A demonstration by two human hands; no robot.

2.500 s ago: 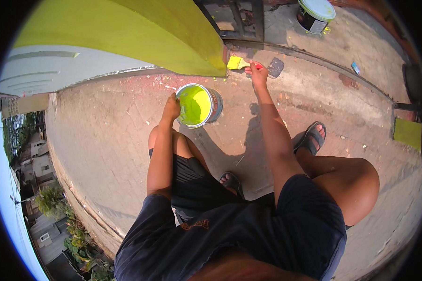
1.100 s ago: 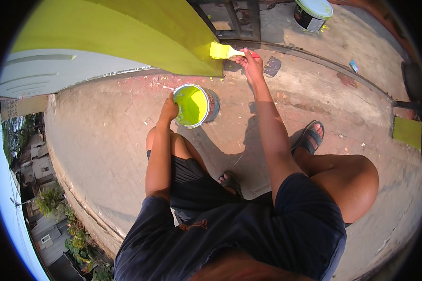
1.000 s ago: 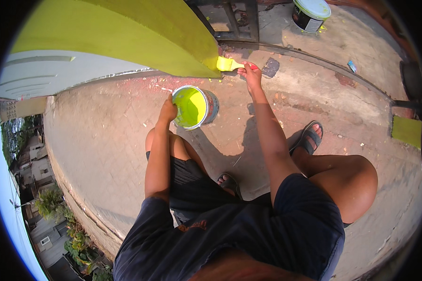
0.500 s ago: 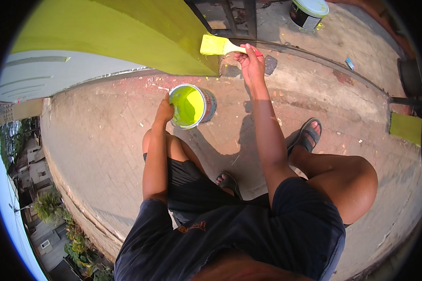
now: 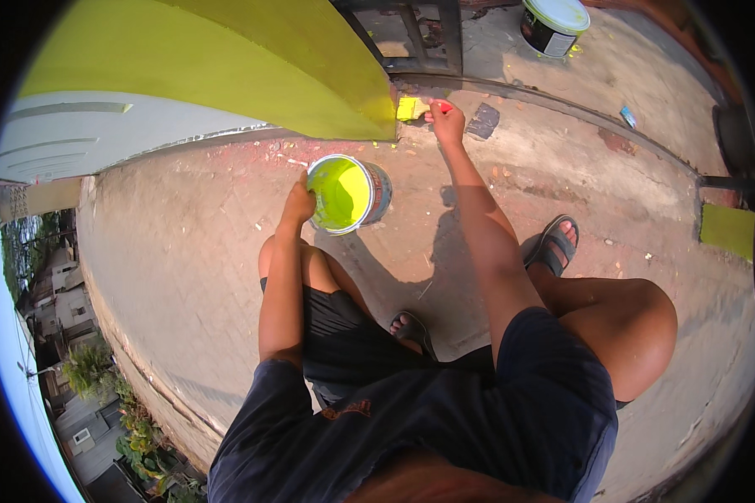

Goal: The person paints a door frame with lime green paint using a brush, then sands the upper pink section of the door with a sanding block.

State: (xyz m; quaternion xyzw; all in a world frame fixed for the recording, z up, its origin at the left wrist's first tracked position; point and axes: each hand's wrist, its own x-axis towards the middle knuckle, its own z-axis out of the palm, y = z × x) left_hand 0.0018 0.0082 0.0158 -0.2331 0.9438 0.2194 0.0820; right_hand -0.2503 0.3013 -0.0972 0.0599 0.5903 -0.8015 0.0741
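Observation:
My left hand [image 5: 300, 202] is closed on the rim of a paint bucket [image 5: 382, 197], which is tilted so its mouth faces me. Bright yellow-green paint [image 5: 341, 194] coats its inside. In my right hand [image 5: 447, 124] is a paintbrush [image 5: 412, 108] with a red-tipped handle, gripped between the fingers. The brush's paint-covered bristles are at the end face of the yellow-green wall [image 5: 344, 101], close to its lower corner; whether they touch it I cannot tell.
A dark metal gate [image 5: 419, 42] adjoins the wall's end. Beyond the threshold stands a second paint bucket [image 5: 554, 25] with a pale lid. A dark flat scrap [image 5: 483, 121] lies on the paved ground right of my right hand. My sandalled feet flank the space before me.
My right hand has brought the paintbrush down and to the right, from in front of the wall to its end face. The left hand keeps its hold on the bucket.

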